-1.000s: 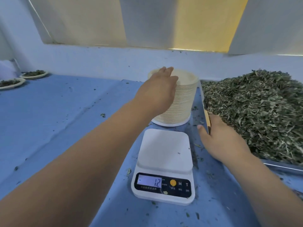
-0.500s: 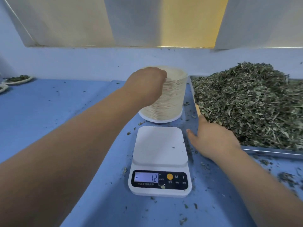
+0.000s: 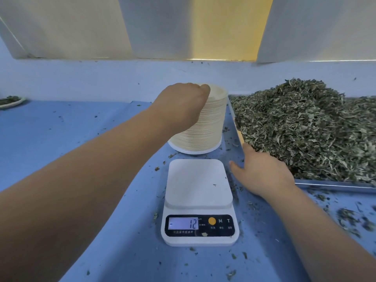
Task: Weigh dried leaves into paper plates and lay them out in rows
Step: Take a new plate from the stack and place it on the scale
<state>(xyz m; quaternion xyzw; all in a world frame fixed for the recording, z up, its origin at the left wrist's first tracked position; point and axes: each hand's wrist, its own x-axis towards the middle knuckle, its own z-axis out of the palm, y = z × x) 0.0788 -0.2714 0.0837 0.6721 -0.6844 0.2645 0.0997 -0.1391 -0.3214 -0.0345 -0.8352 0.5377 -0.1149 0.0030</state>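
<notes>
- The left hand [image 3: 183, 104] hides its fingertips behind its knuckles; the frame edge cuts a leaf-filled plate [image 3: 10, 101] at far left.
- The stack of paper plates [image 3: 205, 129] stands upright behind the kitchen scale [image 3: 198, 186], beside the tray [image 3: 333, 184] of dried leaves [image 3: 305, 127].
- The left hand curls over the stack's top rim, seemingly pinching the top plate. The right hand [image 3: 262, 174] lies flat across the tray's corner, thumb splayed, holding nothing.

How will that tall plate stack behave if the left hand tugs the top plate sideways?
Probably tippy: the plate stack stands taller than wide, so a sideways tug by the left hand could lean it. The plates look thin and tightly nested, so several may lift together. Each is likely light and slightly bendy.
</notes>
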